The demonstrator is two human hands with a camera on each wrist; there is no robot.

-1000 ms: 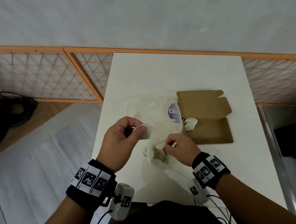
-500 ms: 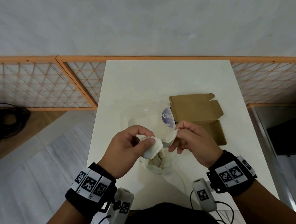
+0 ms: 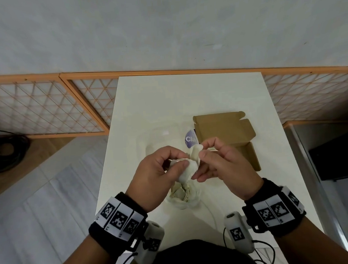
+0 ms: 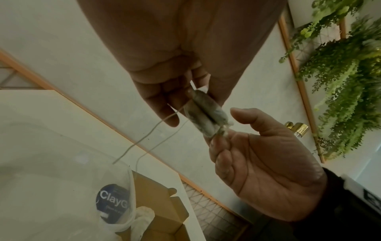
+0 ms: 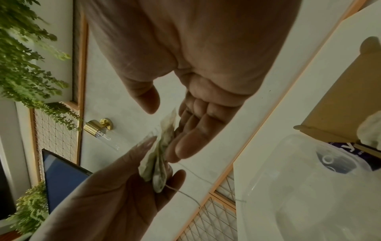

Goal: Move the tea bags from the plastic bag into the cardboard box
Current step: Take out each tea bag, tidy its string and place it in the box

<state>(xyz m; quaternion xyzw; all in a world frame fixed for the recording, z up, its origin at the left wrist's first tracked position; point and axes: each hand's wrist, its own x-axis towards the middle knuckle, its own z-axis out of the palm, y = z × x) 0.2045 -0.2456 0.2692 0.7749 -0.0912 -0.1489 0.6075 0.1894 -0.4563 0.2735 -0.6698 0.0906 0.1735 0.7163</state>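
Head view is showing both hands up over the bench [image 3: 187,94]. The left hand [image 3: 157,173] is curling its fingers [image 3: 181,164] round a white tea bag [image 3: 188,170] and pinching it. The right hand [image 3: 224,165] is pinching a second tea bag [image 3: 195,152] between thumb and first finger, just beside the first one, and the two bags are touching. Thin strings [image 4: 144,140] are hanging down from them. Right under the hands, more tea bags [image 3: 179,191] are lying in the clear plastic bag [image 3: 159,141] on the bench. The open cardboard box [image 3: 226,132] is sitting just behind the right hand, touching the plastic bag, with one tea bag in the box [image 4: 144,216].
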